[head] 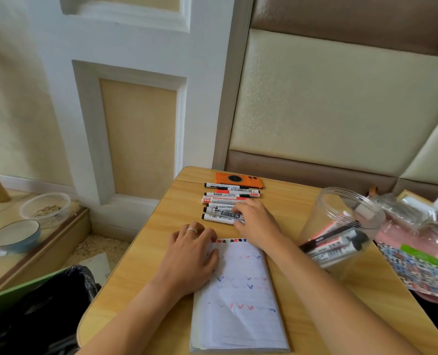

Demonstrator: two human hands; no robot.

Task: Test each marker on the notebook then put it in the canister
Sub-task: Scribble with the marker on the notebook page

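- Head view: a small worktop (146, 242) of pale wood-grain laminate with rounded corners stands against a white panelled wall (136, 52) and a padded cream-and-brown wall panel (328, 103).
- On the floor to the left, a clear plastic container (45, 208) holding some crumbs sits behind a blue-rimmed bowl (15, 235).
- A lined notebook (238, 303), its white page marked with rows of red and blue ticks, lies flat at the near middle of the worktop.
- The left hand (189, 257), a silver ring on one finger, rests flat with relaxed fingers on the notebook's upper left corner, gripping nothing.
- Beyond the notebook, a row of white-barrelled markers (228, 201) with black and red caps lies side by side, printed labels facing up.
- The right hand (256, 224) reaches over the nearest marker (220, 218) in the row, fingertips curled onto its barrel; whether it is truly grasped cannot be told.
- An orange phone (238, 180), camera side up, lies just past the markers at the far edge.
- A clear, round plastic canister (340, 226) stands at the right, several markers leaning inside it.
- Beside the canister lie a pink pouch (404, 239), crinkled clear wrapping and a patterned sheet (417, 272).
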